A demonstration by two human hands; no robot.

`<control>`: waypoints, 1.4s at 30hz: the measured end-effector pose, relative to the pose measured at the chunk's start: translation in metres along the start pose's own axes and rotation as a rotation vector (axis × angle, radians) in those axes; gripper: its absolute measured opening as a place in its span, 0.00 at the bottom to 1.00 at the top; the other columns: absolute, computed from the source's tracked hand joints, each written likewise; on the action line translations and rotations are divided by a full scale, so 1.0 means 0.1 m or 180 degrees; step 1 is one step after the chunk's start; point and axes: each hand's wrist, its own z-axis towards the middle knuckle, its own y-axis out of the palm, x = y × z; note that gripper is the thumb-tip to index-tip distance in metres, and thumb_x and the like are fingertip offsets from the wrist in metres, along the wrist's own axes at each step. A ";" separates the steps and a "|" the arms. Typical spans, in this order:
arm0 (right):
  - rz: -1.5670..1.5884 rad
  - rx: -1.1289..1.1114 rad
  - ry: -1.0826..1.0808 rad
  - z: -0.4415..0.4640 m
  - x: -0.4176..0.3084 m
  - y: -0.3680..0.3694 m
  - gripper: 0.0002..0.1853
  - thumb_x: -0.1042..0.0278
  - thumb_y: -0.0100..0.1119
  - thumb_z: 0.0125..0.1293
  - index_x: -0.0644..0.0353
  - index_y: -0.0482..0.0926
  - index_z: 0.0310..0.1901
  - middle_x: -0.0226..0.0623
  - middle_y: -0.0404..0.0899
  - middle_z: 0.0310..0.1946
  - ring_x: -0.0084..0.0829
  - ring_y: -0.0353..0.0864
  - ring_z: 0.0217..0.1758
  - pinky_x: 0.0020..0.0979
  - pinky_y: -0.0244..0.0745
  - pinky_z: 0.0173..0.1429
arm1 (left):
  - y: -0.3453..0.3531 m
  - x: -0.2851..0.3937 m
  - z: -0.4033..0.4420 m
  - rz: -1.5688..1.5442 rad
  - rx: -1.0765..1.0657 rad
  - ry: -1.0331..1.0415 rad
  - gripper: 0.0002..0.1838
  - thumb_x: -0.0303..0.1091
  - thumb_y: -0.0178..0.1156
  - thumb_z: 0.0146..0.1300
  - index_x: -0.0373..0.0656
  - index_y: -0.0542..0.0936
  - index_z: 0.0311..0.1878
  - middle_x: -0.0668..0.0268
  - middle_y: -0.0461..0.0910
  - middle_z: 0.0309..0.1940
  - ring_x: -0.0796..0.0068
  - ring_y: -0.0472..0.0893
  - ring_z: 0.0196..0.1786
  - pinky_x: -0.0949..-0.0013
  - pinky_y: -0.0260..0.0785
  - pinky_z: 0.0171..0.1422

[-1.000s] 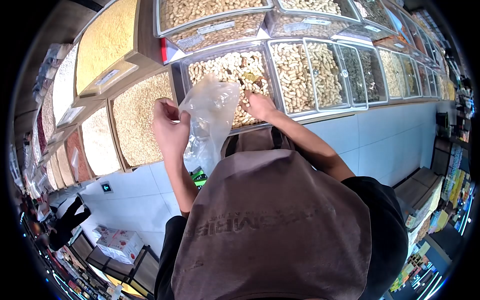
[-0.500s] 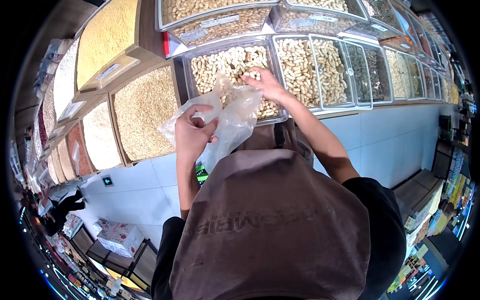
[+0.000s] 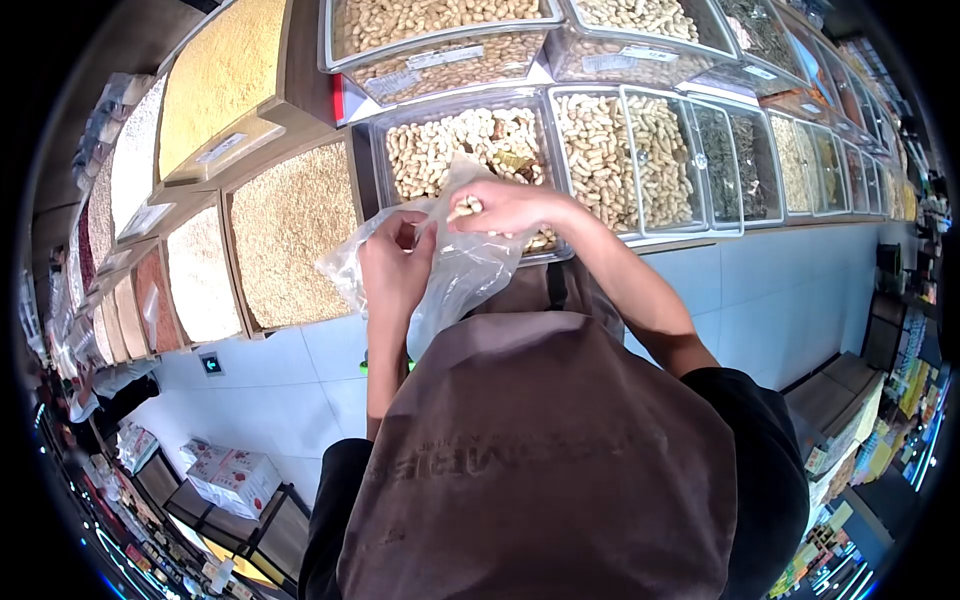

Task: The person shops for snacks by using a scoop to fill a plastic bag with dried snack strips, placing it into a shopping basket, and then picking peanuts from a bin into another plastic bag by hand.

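Observation:
A clear plastic bag (image 3: 462, 278) hangs in front of the peanut bin, its mouth near both hands. My left hand (image 3: 396, 262) is closed on the bag's upper edge, thumb against curled fingers. Several peanuts (image 3: 466, 207) show in the curled fingers of my right hand (image 3: 505, 208), which is at the bag's mouth. Behind the hands, the clear bin (image 3: 376, 150) holds loose unshelled peanuts (image 3: 435, 150). Part of the bin's near side is hidden by the bag and my right hand.
Another lidded peanut bin (image 3: 598, 160) stands to the right, with raised bins (image 3: 440, 60) behind. Wooden grain bins (image 3: 290, 240) line the left. White boxes (image 3: 235, 480) sit on a stand at lower left, near a person in dark trousers (image 3: 125, 400).
My right hand has moved left and nearer, from over the peanut bin to the bag's mouth, carrying peanuts. My left hand's fingers have drawn closer together on the bag.

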 end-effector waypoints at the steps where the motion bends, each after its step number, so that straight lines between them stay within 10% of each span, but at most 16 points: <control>1: -0.0004 -0.0017 0.0007 -0.01 0.03 0.03 0.25 0.52 0.62 0.66 0.59 0.75 0.58 0.33 0.79 0.33 0.23 0.76 0.29 0.27 0.71 0.30 | 0.05 -0.01 0.02 -0.0007 0.0005 -0.0017 0.09 0.29 0.67 0.60 0.36 0.82 0.41 0.62 0.82 0.23 0.79 0.80 0.23 0.73 0.70 0.29; 4: -0.0586 -0.0431 0.0401 -0.01 0.06 0.10 0.25 0.67 0.57 0.63 0.65 0.73 0.62 0.52 0.81 0.52 0.37 0.83 0.50 0.33 0.77 0.49 | 0.23 0.02 0.07 -0.1095 0.0111 -0.0121 0.07 0.30 0.67 0.62 0.36 0.82 0.37 0.64 0.82 0.23 0.82 0.78 0.23 0.75 0.67 0.27; 15: 0.0965 0.0942 -0.0565 0.04 0.61 0.29 0.28 0.67 0.60 0.62 0.67 0.71 0.63 0.51 0.80 0.54 0.37 0.81 0.54 0.34 0.75 0.54 | 0.52 0.99 -0.22 -0.2037 -0.1123 0.1220 0.05 0.28 0.66 0.63 0.39 0.80 0.36 0.69 0.78 0.20 0.85 0.72 0.21 0.77 0.63 0.25; 20: 0.1264 0.1075 -0.0999 -0.02 0.37 0.31 0.29 0.67 0.61 0.61 0.68 0.71 0.63 0.50 0.80 0.54 0.36 0.81 0.56 0.34 0.75 0.55 | 0.13 1.12 -0.31 -0.2326 -0.0658 0.2189 0.08 0.23 0.71 0.55 0.41 0.81 0.36 0.68 0.79 0.24 0.84 0.73 0.23 0.78 0.63 0.26; 27: -0.1917 0.0187 0.0426 -0.35 -0.84 0.18 0.27 0.65 0.61 0.65 0.69 0.72 0.63 0.45 0.79 0.57 0.34 0.79 0.59 0.33 0.75 0.58 | -0.30 0.84 -0.19 -0.2787 0.1083 0.0565 0.07 0.33 0.59 0.71 0.42 0.73 0.41 0.72 0.72 0.21 0.88 0.68 0.18 0.82 0.58 0.18; 30: -0.1623 0.0925 -0.1130 -0.61 -0.72 0.12 0.20 0.63 0.57 0.70 0.66 0.75 0.58 0.47 0.78 0.58 0.41 0.80 0.58 0.36 0.78 0.57 | -0.51 0.63 -0.03 -0.2920 0.1731 0.0831 0.05 0.34 0.59 0.70 0.45 0.75 0.41 0.74 0.75 0.30 0.90 0.70 0.25 0.84 0.61 0.23; 35: 0.2116 -0.0531 -0.2666 -1.10 -0.45 -0.38 0.21 0.69 0.63 0.65 0.67 0.75 0.58 0.49 0.76 0.60 0.41 0.78 0.62 0.39 0.78 0.63 | -1.04 0.05 0.14 -0.3861 0.1811 0.0807 0.07 0.36 0.58 0.71 0.43 0.76 0.40 0.75 0.76 0.26 0.92 0.65 0.19 0.84 0.56 0.17; 38: 0.0654 0.1537 -0.1284 -1.09 -0.19 -0.36 0.25 0.63 0.64 0.65 0.68 0.73 0.60 0.52 0.75 0.60 0.43 0.78 0.61 0.42 0.77 0.64 | -1.26 0.00 0.16 -0.3276 0.2399 0.0601 0.08 0.37 0.59 0.71 0.43 0.77 0.41 0.75 0.74 0.27 0.88 0.68 0.23 0.83 0.65 0.27; 42: -0.1102 0.1919 0.0190 -0.59 0.35 -0.10 0.36 0.60 0.68 0.62 0.66 0.65 0.67 0.53 0.67 0.66 0.46 0.76 0.62 0.44 0.71 0.69 | -1.39 0.06 0.17 -0.2913 0.3088 0.0104 0.10 0.38 0.61 0.70 0.41 0.78 0.46 0.78 0.65 0.23 0.88 0.65 0.24 0.83 0.62 0.28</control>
